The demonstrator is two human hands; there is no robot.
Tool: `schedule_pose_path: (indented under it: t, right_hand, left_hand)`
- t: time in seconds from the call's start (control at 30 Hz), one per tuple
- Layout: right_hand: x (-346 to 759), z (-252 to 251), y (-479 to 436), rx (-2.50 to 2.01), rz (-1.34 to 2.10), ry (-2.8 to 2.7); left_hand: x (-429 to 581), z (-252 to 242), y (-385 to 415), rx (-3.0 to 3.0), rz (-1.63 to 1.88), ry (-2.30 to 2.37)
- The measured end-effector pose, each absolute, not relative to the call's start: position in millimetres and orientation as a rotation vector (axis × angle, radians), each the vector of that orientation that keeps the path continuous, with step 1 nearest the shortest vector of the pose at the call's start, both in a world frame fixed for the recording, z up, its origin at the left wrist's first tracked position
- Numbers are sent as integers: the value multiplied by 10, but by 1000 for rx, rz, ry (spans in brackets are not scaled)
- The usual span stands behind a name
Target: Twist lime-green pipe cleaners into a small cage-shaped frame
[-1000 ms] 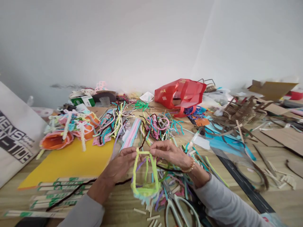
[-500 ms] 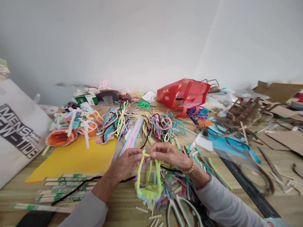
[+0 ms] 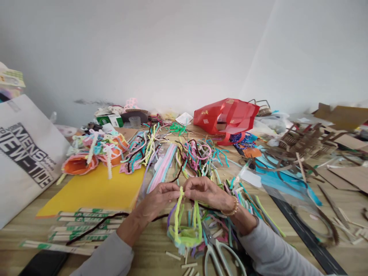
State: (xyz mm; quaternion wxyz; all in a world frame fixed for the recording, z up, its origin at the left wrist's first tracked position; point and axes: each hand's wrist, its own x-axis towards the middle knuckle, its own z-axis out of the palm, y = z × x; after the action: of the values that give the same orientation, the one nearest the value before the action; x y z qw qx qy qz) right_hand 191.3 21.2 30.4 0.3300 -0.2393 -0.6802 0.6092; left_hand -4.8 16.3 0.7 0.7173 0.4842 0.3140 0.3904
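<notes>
A small basket-like shape of yellow-green pipe cleaners hangs over the wooden table. My left hand and my right hand meet above it, and both pinch the top of its looped handle between thumb and fingers. A dark brown pipe cleaner trails left from under my left wrist. Loose pipe cleaners in several colours lie in a heap just beyond my hands.
Scissors lie below my right wrist among short cut sticks. A yellow sheet and green-labelled packets are at the left, a printed tote bag far left. A red bag, cardboard scraps and blue paper fill the right.
My two hands have drawn closer together, narrowing the handle loop from a wide arch to a tight pinch. The view has shifted slightly left.
</notes>
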Motion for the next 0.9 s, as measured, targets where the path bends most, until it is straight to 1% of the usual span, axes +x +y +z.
schedule_pose_path:
  t: [0.67, 0.9]
  right_hand:
    - [1921, 335, 221, -632, 1598, -1809]
    - [2014, 369, 261, -821, 1488, -1840]
  left_hand:
    - [-45, 49, 138, 989, 872, 691]
    - [-86, 28, 182, 777, 978, 604]
